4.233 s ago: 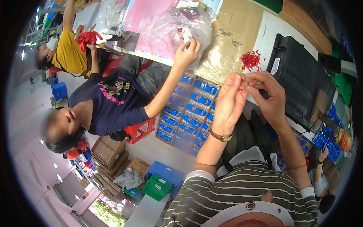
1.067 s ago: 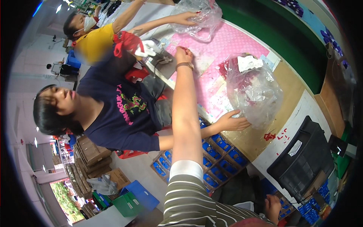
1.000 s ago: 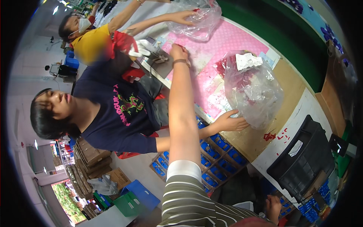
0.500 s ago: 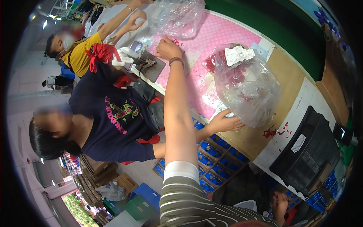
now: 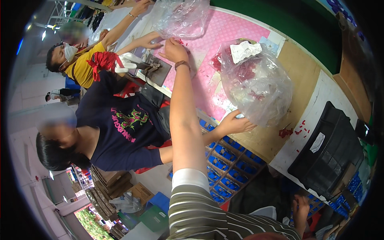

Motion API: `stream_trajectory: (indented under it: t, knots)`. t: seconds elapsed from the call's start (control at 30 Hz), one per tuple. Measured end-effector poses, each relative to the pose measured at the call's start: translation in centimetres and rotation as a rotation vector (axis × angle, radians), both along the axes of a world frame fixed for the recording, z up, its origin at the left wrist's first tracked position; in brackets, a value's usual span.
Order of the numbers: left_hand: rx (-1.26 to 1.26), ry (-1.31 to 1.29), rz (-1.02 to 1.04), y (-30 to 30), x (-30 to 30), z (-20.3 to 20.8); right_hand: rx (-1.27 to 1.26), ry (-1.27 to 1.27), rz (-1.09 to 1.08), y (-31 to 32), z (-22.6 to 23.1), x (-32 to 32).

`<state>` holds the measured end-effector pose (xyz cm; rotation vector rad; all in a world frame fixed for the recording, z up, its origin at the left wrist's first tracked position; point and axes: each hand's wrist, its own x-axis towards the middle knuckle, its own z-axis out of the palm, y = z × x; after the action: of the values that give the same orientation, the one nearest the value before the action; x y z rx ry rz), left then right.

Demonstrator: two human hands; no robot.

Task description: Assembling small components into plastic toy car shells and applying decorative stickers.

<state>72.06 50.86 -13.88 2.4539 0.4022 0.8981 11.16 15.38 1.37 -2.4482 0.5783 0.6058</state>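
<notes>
Reaching over the bench (image 5: pixel 298 72), the left hand (image 5: pixel 175 50) curls loosely beside red pieces (image 5: pixel 181 41); the right hand (image 5: pixel 301 206), half-curled, sits off the near edge, both grips' contents unclear.

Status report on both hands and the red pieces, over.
Left hand beside small red pieces on pink mat; grip unclear. Right hand low, away from them. Clear bag close by.

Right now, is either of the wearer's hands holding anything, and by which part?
It cannot be told: the left hand is half-curled beside small red pieces, its palm hidden; the right hand is curled, with no held thing visible.
</notes>
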Motion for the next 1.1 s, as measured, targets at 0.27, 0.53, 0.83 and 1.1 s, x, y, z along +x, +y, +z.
stream_trajectory:
  t: [0.27,0.53,0.83,1.1]
  knots:
    - [0.196,0.083,0.268,1.0,1.5,-0.6,-0.014,-0.053,0.029,-0.9,0.5,1.2]
    - [-0.029,0.205,0.122,-2.3,-1.6,2.8,0.026,-0.025,0.005,-1.2,-0.2,0.7]
    - [-0.413,-0.321,-0.180,-1.2,-6.4,4.9,0.101,-0.147,0.135,-1.2,-1.7,-1.7]
    - [-0.145,0.195,-1.108,-16.8,-35.2,5.0,0.215,-0.172,0.145,-0.4,0.7,2.3]
